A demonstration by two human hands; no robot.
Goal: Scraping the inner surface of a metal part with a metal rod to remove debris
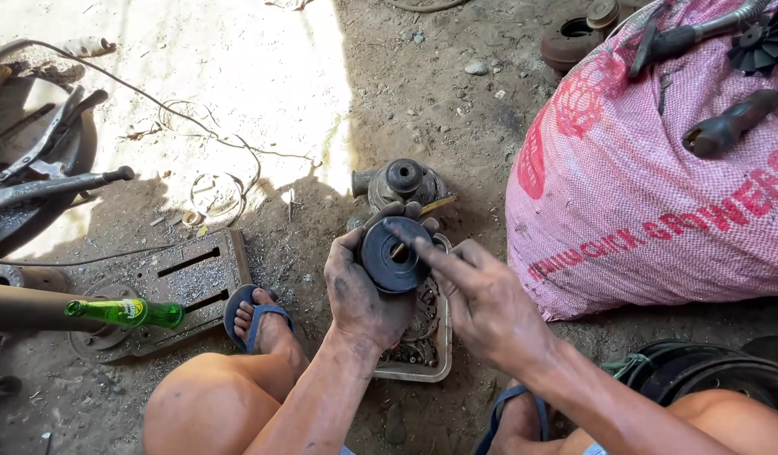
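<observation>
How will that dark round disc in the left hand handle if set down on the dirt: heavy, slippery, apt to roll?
The disc looks like thick metal, so probably heavy for its size and stiff. The left hand and right hand are grease-blackened, so it may be slippery. Being round, it could roll if stood on edge; laid flat it likely stays put.

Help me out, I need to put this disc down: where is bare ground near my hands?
Bare dirt lies between the metal housing and the pink sack, and in the sunlit patch beyond the slotted plate. The tray under the left hand and right hand is full of parts; wires clutter the far left.
</observation>
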